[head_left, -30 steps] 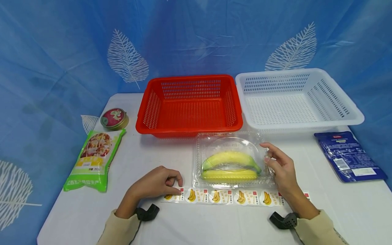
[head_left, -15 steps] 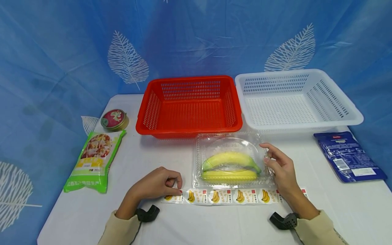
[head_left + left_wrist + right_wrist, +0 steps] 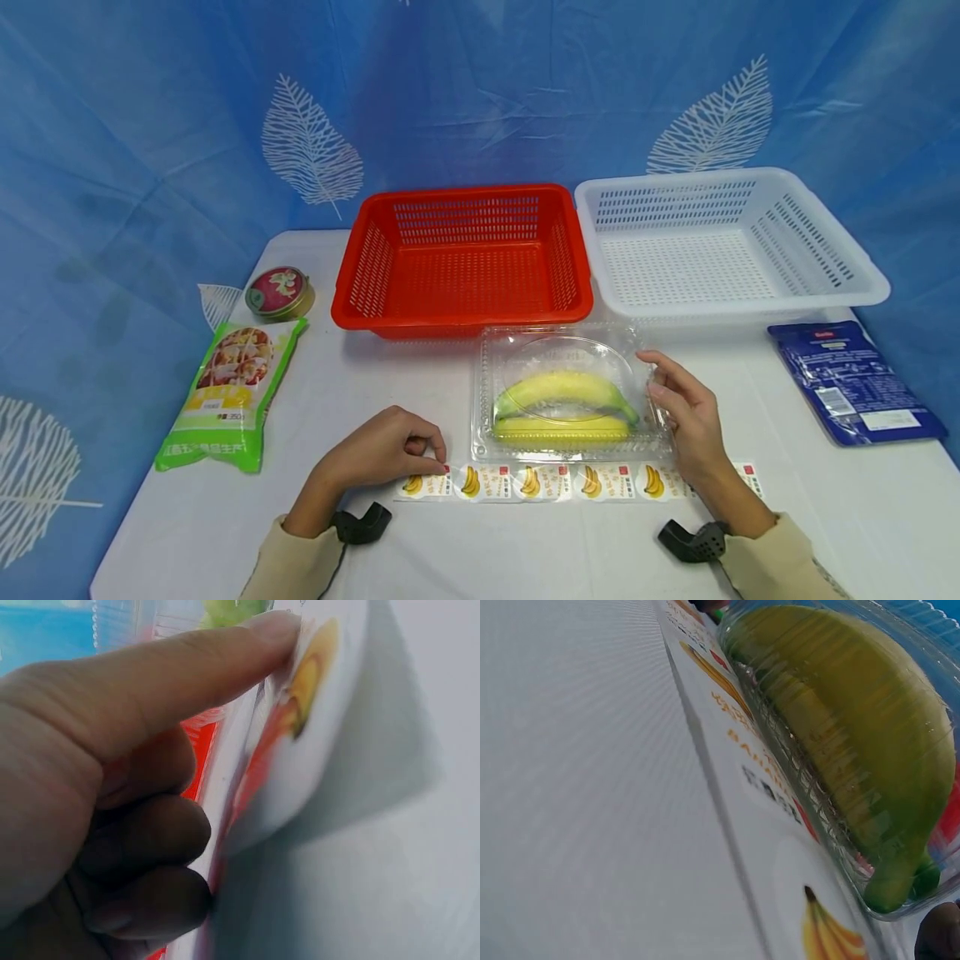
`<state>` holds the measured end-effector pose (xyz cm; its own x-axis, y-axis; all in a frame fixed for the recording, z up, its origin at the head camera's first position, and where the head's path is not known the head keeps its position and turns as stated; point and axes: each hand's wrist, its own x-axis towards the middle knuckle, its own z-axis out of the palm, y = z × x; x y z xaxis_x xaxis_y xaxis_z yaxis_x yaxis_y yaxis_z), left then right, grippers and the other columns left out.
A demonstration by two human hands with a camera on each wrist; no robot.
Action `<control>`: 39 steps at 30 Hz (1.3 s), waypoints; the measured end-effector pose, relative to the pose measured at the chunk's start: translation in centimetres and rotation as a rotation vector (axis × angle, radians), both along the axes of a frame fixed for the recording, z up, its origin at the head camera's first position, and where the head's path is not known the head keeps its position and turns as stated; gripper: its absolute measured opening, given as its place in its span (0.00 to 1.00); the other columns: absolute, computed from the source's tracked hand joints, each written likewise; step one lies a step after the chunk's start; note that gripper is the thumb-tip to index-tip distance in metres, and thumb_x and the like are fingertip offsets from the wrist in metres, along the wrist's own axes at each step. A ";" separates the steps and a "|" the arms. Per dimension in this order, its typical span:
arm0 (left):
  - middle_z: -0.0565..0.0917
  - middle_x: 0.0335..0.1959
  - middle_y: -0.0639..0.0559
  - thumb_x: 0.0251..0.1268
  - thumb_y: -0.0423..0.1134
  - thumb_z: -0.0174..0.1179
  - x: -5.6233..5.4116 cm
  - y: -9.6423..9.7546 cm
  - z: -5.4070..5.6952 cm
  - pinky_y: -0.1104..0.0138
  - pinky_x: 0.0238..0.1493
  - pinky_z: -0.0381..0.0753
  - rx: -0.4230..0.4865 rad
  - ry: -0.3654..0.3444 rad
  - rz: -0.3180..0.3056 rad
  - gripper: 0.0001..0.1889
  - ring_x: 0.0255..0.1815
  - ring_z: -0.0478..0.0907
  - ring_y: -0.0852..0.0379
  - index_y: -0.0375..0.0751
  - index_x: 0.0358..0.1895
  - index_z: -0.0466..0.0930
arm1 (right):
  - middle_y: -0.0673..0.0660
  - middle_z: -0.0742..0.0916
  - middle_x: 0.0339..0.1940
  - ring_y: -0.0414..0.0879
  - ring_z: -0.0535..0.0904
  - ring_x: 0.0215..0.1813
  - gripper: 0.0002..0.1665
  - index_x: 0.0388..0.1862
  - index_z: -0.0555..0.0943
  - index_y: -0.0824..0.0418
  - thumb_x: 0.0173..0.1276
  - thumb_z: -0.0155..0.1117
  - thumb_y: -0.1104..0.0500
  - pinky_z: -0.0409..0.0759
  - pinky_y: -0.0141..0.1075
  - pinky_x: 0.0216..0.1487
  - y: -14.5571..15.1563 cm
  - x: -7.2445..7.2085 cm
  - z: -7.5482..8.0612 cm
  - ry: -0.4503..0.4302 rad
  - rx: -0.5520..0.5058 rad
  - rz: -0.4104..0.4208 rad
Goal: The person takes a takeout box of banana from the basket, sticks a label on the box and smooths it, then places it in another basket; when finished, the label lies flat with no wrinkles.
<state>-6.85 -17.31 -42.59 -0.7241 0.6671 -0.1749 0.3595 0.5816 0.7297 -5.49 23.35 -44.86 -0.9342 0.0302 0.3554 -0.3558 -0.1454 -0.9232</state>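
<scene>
In the head view, my left hand pinches the left end of a strip of round banana stickers laid along the table. The left wrist view has a fingertip against the sticker strip, the other fingers curled below it. A clear plastic clamshell box, lid down, sits just beyond the strip, with two bananas inside. With thumb and index finger, my right hand holds the box's right edge. From the right wrist, one banana shows through the plastic and a dark fingertip is at the corner.
Behind the box stand a red basket and a white basket. A round tin and a green food bag lie at the left. At the right lies a dark blue pouch.
The sticker strip has shifted very slightly to the right over the last half second. Both hands and the box stay in nearly the same place.
</scene>
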 end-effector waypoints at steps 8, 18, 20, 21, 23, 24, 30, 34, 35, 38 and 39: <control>0.63 0.13 0.65 0.58 0.44 0.77 0.1 0.1 0.1 0.72 0.22 0.57 -0.007 0.031 0.023 0.09 0.18 0.60 0.69 0.63 0.27 0.85 | 0.49 0.74 0.30 0.42 0.61 0.26 0.25 0.62 0.81 0.68 0.72 0.45 0.76 0.54 0.36 0.27 -0.2 0.0 0.1 -0.038 -0.046 -0.009; 0.63 0.13 0.64 0.60 0.45 0.76 0.0 -0.3 0.2 0.72 0.22 0.58 0.018 -0.019 0.030 0.08 0.18 0.59 0.68 0.63 0.28 0.85 | 0.49 0.75 0.32 0.42 0.61 0.26 0.26 0.62 0.81 0.67 0.72 0.45 0.77 0.51 0.39 0.26 -0.1 -0.1 -0.3 0.004 -0.079 0.016; 0.64 0.14 0.64 0.60 0.46 0.75 0.0 -0.7 0.4 0.72 0.22 0.60 0.033 -0.038 0.047 0.07 0.18 0.60 0.68 0.62 0.29 0.85 | 0.50 0.75 0.32 0.43 0.61 0.27 0.26 0.62 0.81 0.69 0.72 0.44 0.77 0.50 0.39 0.26 -0.1 -0.2 -0.5 0.018 -0.087 0.022; 0.64 0.14 0.63 0.60 0.47 0.75 0.0 -0.9 0.5 0.72 0.22 0.60 0.043 -0.047 0.056 0.07 0.18 0.60 0.67 0.62 0.29 0.85 | 0.50 0.75 0.32 0.43 0.61 0.27 0.26 0.62 0.80 0.69 0.72 0.44 0.78 0.51 0.39 0.26 0.0 -0.2 -0.5 0.023 -0.088 0.023; 0.63 0.14 0.63 0.59 0.47 0.75 0.0 -1.3 0.9 0.72 0.23 0.61 0.067 -0.063 0.076 0.07 0.19 0.60 0.67 0.61 0.29 0.86 | 0.50 0.75 0.31 0.43 0.61 0.27 0.26 0.62 0.81 0.68 0.72 0.44 0.78 0.52 0.38 0.27 0.0 -0.2 -0.6 0.021 -0.086 0.014; 0.63 0.15 0.62 0.59 0.47 0.76 0.1 -1.5 1.1 0.71 0.23 0.61 0.083 -0.069 0.086 0.07 0.19 0.60 0.66 0.60 0.29 0.86 | 0.50 0.75 0.31 0.43 0.61 0.27 0.26 0.62 0.81 0.68 0.71 0.44 0.78 0.52 0.38 0.27 0.0 -0.2 -0.6 0.021 -0.086 0.013; 0.62 0.17 0.62 0.58 0.47 0.76 0.1 -2.4 2.0 0.70 0.24 0.61 0.170 -0.067 0.107 0.07 0.21 0.60 0.66 0.55 0.31 0.86 | 0.50 0.75 0.31 0.43 0.61 0.28 0.26 0.63 0.80 0.68 0.72 0.44 0.77 0.54 0.38 0.29 0.0 -0.1 -0.5 0.012 -0.080 0.011; 0.61 0.17 0.62 0.58 0.48 0.76 0.1 -2.6 2.2 0.70 0.24 0.61 0.189 -0.067 0.098 0.07 0.21 0.59 0.66 0.55 0.31 0.86 | 0.49 0.74 0.31 0.43 0.61 0.28 0.26 0.62 0.81 0.67 0.72 0.44 0.75 0.56 0.36 0.30 0.0 0.0 -0.3 -0.020 -0.066 -0.010; 0.61 0.16 0.62 0.58 0.48 0.76 0.1 -2.7 2.2 0.70 0.24 0.61 0.194 -0.068 0.098 0.07 0.20 0.58 0.66 0.55 0.31 0.86 | 0.49 0.74 0.31 0.43 0.61 0.28 0.25 0.62 0.81 0.67 0.73 0.44 0.75 0.57 0.36 0.30 -0.1 0.1 -0.3 -0.025 -0.064 -0.012; 0.61 0.16 0.62 0.58 0.47 0.76 0.1 -2.9 2.3 0.69 0.24 0.62 0.214 -0.070 0.105 0.07 0.21 0.58 0.66 0.55 0.31 0.86 | 0.49 0.73 0.30 0.43 0.61 0.29 0.25 0.63 0.80 0.68 0.73 0.44 0.75 0.59 0.35 0.32 -0.1 0.1 -0.2 -0.031 -0.060 -0.014; 0.61 0.16 0.62 0.58 0.47 0.76 0.1 -3.0 2.3 0.68 0.24 0.62 0.226 -0.072 0.105 0.07 0.21 0.57 0.66 0.54 0.31 0.86 | 0.49 0.73 0.30 0.43 0.60 0.29 0.25 0.63 0.80 0.68 0.73 0.44 0.75 0.59 0.35 0.32 -0.1 0.1 -0.2 -0.030 -0.061 -0.013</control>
